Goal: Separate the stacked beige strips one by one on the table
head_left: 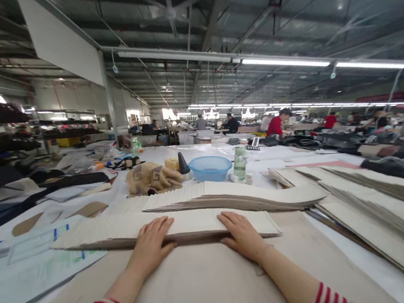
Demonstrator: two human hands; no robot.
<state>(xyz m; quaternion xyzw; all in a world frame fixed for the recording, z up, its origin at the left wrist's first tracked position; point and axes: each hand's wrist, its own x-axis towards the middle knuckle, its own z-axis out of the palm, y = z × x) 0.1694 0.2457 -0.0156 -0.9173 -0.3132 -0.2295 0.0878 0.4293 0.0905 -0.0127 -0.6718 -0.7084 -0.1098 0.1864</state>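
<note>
Well, What a Crowded Worktable (364, 261)!

Across its near side spreads the beige sheet (206, 286), broad and flat. Over on the right, long pale strip stacks (384, 216) run from near to far, layered edges showing. And centre stage, the front strip stack (197, 222): crosswise on the sheet, fanned out towards the left! To the near left, the printed plastic bag (33, 260) lies flat. Just beyond, the back strip stack (237, 191) bows along its top, reaching farther right.

Down to the hands! The left hand (154, 238) rests on the front strip stack, fingers straight and close together on top, thumb apart at the near edge. The right hand (241, 231) mirrors it: fingers close together, thumb out at the near edge, a clear gap between the two.

Farther off, the patterned tan cloth (151, 176) sits crumpled; to its right, the blue basin (210, 169); just right again, the green bottle (239, 166), upright. Between cloth and basin pokes the black cone (183, 164).
</note>
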